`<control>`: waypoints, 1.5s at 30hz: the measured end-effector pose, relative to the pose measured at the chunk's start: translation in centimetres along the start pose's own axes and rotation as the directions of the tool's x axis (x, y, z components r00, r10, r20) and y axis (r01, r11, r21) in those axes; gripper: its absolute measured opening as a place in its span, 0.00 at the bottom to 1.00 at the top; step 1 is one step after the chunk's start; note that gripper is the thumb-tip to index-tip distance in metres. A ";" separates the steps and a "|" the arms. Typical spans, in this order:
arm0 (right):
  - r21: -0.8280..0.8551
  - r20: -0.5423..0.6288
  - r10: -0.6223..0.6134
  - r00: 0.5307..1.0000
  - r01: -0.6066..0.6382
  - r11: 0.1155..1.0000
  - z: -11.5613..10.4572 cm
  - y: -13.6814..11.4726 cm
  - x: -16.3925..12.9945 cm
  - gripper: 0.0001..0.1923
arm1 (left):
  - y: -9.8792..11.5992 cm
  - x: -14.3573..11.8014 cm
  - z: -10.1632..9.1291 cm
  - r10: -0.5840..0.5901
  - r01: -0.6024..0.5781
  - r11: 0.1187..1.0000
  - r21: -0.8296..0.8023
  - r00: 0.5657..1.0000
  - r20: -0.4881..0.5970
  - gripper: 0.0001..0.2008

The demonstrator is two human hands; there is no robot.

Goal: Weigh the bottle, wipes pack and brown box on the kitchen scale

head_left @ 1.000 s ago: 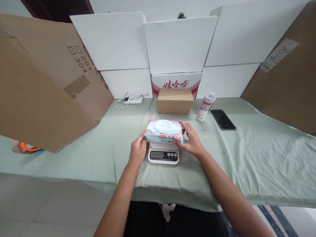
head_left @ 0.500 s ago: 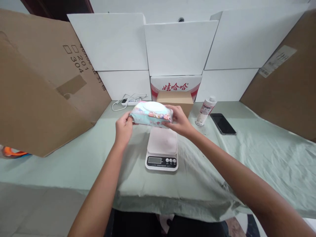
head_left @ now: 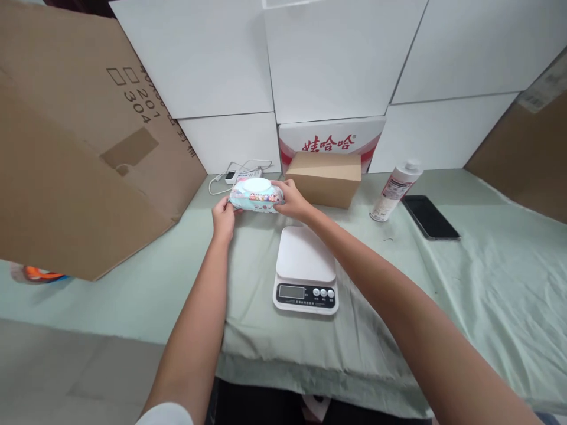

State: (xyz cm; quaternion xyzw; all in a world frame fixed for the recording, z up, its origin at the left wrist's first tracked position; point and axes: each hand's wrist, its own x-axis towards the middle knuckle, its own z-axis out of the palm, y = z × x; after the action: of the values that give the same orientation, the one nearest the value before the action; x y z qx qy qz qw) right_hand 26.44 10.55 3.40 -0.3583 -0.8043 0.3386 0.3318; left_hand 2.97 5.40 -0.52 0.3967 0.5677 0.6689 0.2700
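Clamping fingers [head_left: 287, 188] around a wipes pack [head_left: 257, 198] upper-left of the frame's centre, left hand [head_left: 223, 219] and right hand [head_left: 293, 202] held it apart from the scale [head_left: 305, 257]; placing seemed the step, the next move calling for level support.

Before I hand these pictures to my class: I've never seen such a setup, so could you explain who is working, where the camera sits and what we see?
There is no machine at work here, only a person's two bare hands. Every picture comes from one camera worn on the head, looking forward and down, so the arms reach in from the bottom edge.

The left hand and right hand grip a soft, colourful pack with a white lid by its two ends. In front of it, a little to the right, a white scale sits on the green cloth. Farther right are a brown box, a white bottle and a dark phone.
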 end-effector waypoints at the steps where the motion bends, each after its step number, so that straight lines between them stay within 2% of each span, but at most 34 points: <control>1: -0.010 0.001 0.017 1.000 -0.017 1.000 0.4 0.0 0.0 0.46 | -0.2 0.0 -0.1 -0.011 0.011 1.000 0.009 1.000 0.002 0.16; 5: -0.039 0.012 0.067 0.998 -0.067 0.997 0.5 -0.9 -0.6 0.44 | -0.6 0.1 -0.4 -0.088 0.089 0.994 0.059 0.996 -0.007 0.17; 7: -0.047 -0.011 0.041 0.999 -0.041 0.998 -0.6 -1.5 -1.7 0.41 | -0.6 0.1 -0.6 -0.102 0.102 0.991 0.082 0.995 -0.008 0.18; 9: -0.072 -0.115 0.018 0.993 -0.027 0.997 -2.5 -1.8 -3.4 0.36 | -0.7 0.1 -0.8 -0.103 0.105 0.990 0.092 0.994 -0.026 0.20; 10: -0.095 -0.192 0.031 0.981 -0.050 0.994 -3.6 -1.7 -4.3 0.32 | -0.8 0.2 -1.0 -0.102 0.105 0.990 0.092 0.994 -0.042 0.21; 12: -0.133 -0.331 0.126 0.935 -0.178 0.975 -6.1 -1.0 -6.2 0.20 | -1.0 0.3 -1.2 -0.094 0.101 0.991 0.088 0.992 -0.080 0.23; 14: -0.136 -0.409 0.242 0.880 -0.321 0.937 -8.2 0.2 -7.8 0.09 | -1.3 0.4 -1.4 -0.072 0.082 0.992 0.098 0.993 -0.096 0.25; 15: -0.128 -0.429 0.285 0.858 -0.370 0.920 -9.1 0.8 -8.4 0.07 | -1.4 0.5 -1.4 -0.059 0.069 0.992 0.109 0.994 -0.096 0.25; 18: -0.107 -0.476 0.320 0.819 -0.415 0.904 -10.7 2.7 -9.6 0.07 | -1.8 0.5 -1.5 -0.037 0.050 0.988 0.148 0.995 -0.087 0.25; 21: -0.092 -0.502 0.324 0.802 -0.422 0.902 -11.1 3.4 -9.9 0.07 | -1.9 0.4 -1.5 -0.029 0.042 0.986 0.162 0.996 -0.081 0.23; 24: -0.096 -0.509 0.304 0.805 -0.404 0.910 -11.9 2.1 -9.9 0.06 | -1.7 0.3 -1.4 -0.029 0.043 0.984 0.173 0.996 -0.081 0.23; 26: -0.132 -0.567 0.201 0.799 -0.329 0.935 -13.3 -0.1 -10.2 0.06 | -1.6 0.2 -1.3 -0.041 0.054 0.983 0.177 0.996 -0.079 0.24; 27: -0.165 -0.623 0.112 0.774 -0.271 0.948 -14.2 -1.3 -10.5 0.07 | -1.5 0.2 -1.3 -0.047 0.059 0.983 0.174 0.996 -0.076 0.25; 28: -0.208 -0.692 0.010 0.722 -0.212 0.955 -15.2 -2.4 -11.1 0.09 | -1.4 0.1 -1.3 -0.049 0.061 0.984 0.170 0.996 -0.075 0.26; 30: -0.305 -0.821 -0.183 0.540 -0.146 0.941 -17.1 -3.7 -12.7 0.11 | -1.1 0.0 -1.3 -0.023 0.037 0.983 0.182 0.996 -0.082 0.28; 31: -0.338 -0.861 -0.235 0.450 -0.162 0.927 -17.7 -3.7 -13.7 0.13 | -0.9 -0.1 -1.3 0.013 0.006 0.978 0.208 0.996 -0.090 0.28; 32: -0.347 -0.889 -0.252 0.383 -0.202 0.916 -18.1 -3.2 -14.8 0.18 | -0.6 -0.3 -1.3 0.058 -0.032 0.968 0.248 0.993 -0.102 0.28; 33: -0.334 -0.904 -0.232 0.359 -0.254 0.908 -18.2 -2.1 -15.9 0.25 | -0.4 -0.5 -1.3 0.108 -0.069 0.953 0.294 0.987 -0.117 0.28; 34: -0.290 -0.917 -0.168 0.361 -0.317 0.903 -18.1 -0.7 -16.8 0.34 | -0.1 -0.7 -1.2 0.154 -0.101 0.936 0.338 0.979 -0.134 0.28; 36: -0.137 -0.899 0.067 0.433 -0.423 0.896 -17.3 2.7 -18.3 0.45 | 0.5 -1.2 -1.0 0.224 -0.138 0.907 0.399 0.958 -0.178 0.29; 38: -0.023 -0.833 0.246 0.496 -0.475 0.880 -16.2 5.8 -18.9 0.46 | 1.0 -1.7 -0.8 0.261 -0.146 0.898 0.416 0.936 -0.235 0.29; 39: 0.006 -0.801 0.292 0.523 -0.481 0.877 -15.7 6.8 -18.9 0.44 | 1.2 -1.9 -0.7 0.276 -0.153 0.898 0.413 0.926 -0.256 0.29; 42: 0.012 -0.759 0.298 0.579 -0.445 0.896 -14.8 7.8 -18.5 0.35 | 1.6 -2.4 -0.4 0.307 -0.184 0.902 0.391 0.910 -0.280 0.28; 45: -0.012 -0.766 0.243 0.595 -0.391 0.920 -14.5 6.2 -18.2 0.31 | 1.7 -2.6 -0.2 0.317 -0.201 0.904 0.378 0.907 -0.277 0.27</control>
State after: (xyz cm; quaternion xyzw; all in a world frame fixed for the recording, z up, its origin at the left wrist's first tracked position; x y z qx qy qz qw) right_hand 49.34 3.63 1.22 -0.6314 -0.5442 0.1399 0.5345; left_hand 4.31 2.81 0.50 0.3919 0.6531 0.6479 0.0052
